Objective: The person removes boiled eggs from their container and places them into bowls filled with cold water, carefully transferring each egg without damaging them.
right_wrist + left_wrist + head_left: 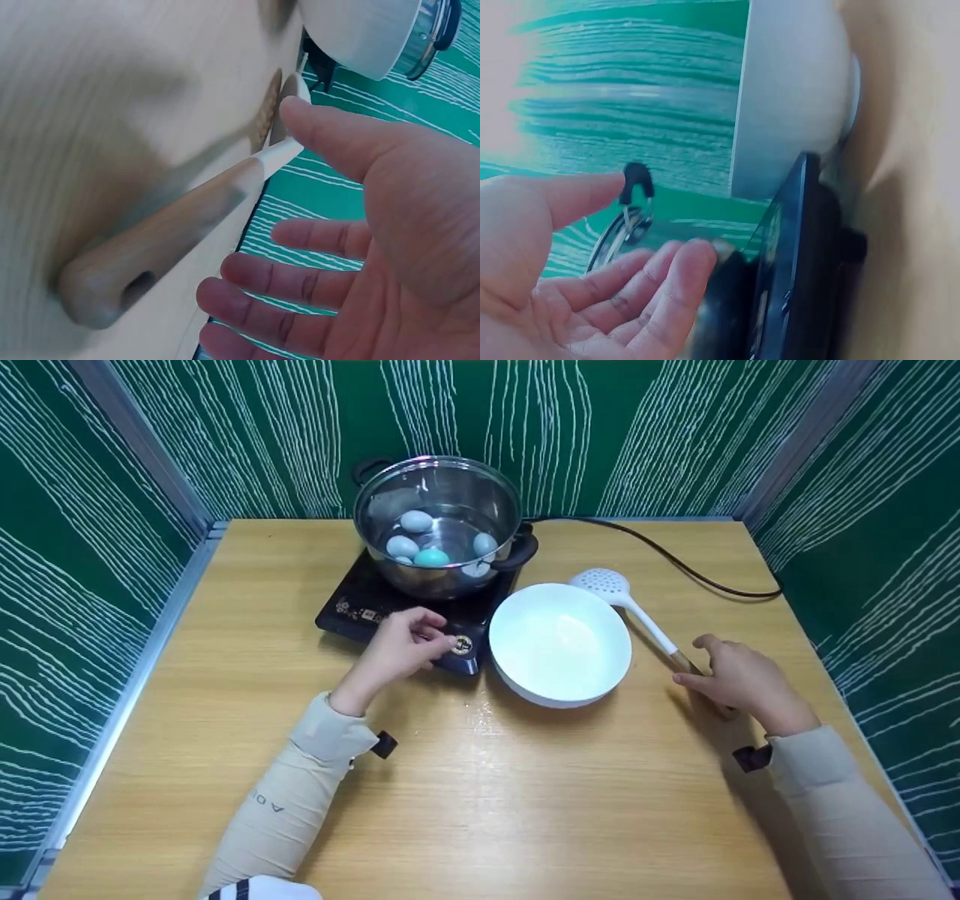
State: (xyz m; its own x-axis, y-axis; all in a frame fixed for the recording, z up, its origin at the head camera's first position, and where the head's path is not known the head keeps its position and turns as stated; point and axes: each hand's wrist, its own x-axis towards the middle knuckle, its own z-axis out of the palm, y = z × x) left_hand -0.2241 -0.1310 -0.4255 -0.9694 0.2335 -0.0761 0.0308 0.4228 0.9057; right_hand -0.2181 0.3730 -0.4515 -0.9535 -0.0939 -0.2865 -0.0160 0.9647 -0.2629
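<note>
My left hand [401,649] hovers over the front edge of a black induction cooker [341,619], its fingers loosely bent with nothing between them. On the cooker stands a steel pot [420,583] with dark handles. Inside it lie several pale blue eggs [416,521] and one brighter teal egg [431,557]. Over at the right, my right hand [742,679] is above the wooden handle [172,232] of a white slotted skimmer [649,622]. Its thumb and fingers are spread on either side of that handle, apart from it in the right wrist view.
Between the cooker and the skimmer sits a white bowl [559,649], close against the cooker's right side, with the skimmer's head by its rim. A black cord [675,559] runs along the back right of the wooden table [525,810]. Green patterned walls [540,427] enclose it.
</note>
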